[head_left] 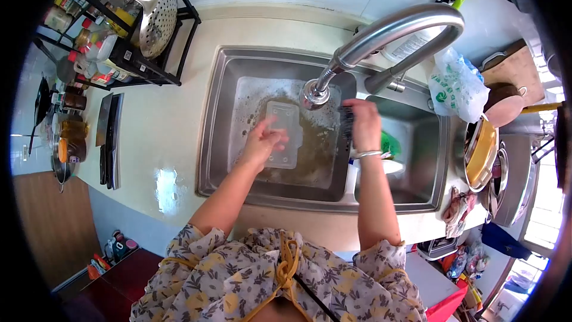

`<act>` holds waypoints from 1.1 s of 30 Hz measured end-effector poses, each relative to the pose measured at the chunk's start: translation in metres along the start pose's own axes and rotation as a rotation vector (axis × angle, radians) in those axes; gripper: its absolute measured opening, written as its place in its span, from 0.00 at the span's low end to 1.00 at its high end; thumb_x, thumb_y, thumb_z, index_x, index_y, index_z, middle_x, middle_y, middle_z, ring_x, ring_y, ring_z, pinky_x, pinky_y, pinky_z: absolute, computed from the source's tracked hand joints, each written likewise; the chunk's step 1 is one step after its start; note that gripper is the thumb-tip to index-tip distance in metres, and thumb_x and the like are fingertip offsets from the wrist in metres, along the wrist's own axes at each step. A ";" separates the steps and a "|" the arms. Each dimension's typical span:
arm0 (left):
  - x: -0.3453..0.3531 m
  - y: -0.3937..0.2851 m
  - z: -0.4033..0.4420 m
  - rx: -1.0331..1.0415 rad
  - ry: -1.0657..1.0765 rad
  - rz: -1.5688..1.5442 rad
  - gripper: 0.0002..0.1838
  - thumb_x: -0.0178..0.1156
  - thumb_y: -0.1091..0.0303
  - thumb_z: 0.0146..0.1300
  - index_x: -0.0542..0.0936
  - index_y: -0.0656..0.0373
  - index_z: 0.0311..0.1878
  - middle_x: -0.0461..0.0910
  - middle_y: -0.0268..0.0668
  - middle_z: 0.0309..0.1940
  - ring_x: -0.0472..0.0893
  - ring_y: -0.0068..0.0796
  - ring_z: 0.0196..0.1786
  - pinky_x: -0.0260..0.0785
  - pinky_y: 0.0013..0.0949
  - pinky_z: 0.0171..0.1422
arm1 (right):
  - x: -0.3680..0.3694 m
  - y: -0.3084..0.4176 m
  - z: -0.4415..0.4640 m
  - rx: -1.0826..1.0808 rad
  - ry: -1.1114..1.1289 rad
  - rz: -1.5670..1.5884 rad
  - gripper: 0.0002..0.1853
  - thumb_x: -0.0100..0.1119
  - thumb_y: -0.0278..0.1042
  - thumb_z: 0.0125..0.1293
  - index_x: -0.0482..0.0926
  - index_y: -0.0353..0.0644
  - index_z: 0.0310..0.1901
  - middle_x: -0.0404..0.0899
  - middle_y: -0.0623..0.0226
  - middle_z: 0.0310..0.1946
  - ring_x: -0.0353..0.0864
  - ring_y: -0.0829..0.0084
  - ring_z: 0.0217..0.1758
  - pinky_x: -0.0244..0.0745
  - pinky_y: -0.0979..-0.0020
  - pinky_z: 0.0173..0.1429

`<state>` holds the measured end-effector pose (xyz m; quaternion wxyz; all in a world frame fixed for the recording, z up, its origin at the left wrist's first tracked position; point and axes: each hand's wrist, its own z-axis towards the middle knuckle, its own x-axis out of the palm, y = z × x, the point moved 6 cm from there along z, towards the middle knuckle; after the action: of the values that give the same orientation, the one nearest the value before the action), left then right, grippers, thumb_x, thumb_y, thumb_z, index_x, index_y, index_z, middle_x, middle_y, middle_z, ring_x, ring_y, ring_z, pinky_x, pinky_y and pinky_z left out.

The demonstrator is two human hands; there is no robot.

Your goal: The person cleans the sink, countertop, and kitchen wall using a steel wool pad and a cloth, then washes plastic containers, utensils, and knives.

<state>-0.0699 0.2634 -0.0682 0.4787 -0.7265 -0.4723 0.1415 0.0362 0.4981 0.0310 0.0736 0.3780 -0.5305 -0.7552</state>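
A clear plastic lid or shallow box (283,137) lies in the cloudy, soapy water of the left sink basin (214,137). Over its left side hovers my left hand (265,143), with loosely bent fingers apart and nothing visible in them. I cannot tell whether it touches the plastic. Above the divider between the basins, my right hand (364,126) grips a dark, bristly-looking scrubber (347,122), slightly blurred. Below that hand, partly hidden by the wrist, a green item (390,143) and a white one sit in the right basin (417,173).
The curved metal faucet (399,30) arches over the basins, its spray head (314,94) above the left one. A rack with bottles and a skimmer (158,24) stands at the left, near knives (108,137). A plastic bag (459,86) and stacked pans (481,155) are at the right.
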 end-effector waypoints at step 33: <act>0.049 0.027 0.056 -0.012 -0.039 -0.348 0.18 0.62 0.63 0.62 0.75 0.57 0.53 0.79 0.34 0.41 0.79 0.26 0.43 0.73 0.29 0.44 | 0.024 0.001 -0.005 0.048 -0.141 0.173 0.05 0.60 0.30 0.60 0.78 0.38 0.34 0.76 0.60 0.31 0.75 0.66 0.38 0.70 0.69 0.47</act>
<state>-0.0669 0.3326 -0.1070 0.4824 -0.6337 -0.6009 0.0677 0.0223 0.4820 0.0190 0.0921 0.2785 -0.5828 -0.7578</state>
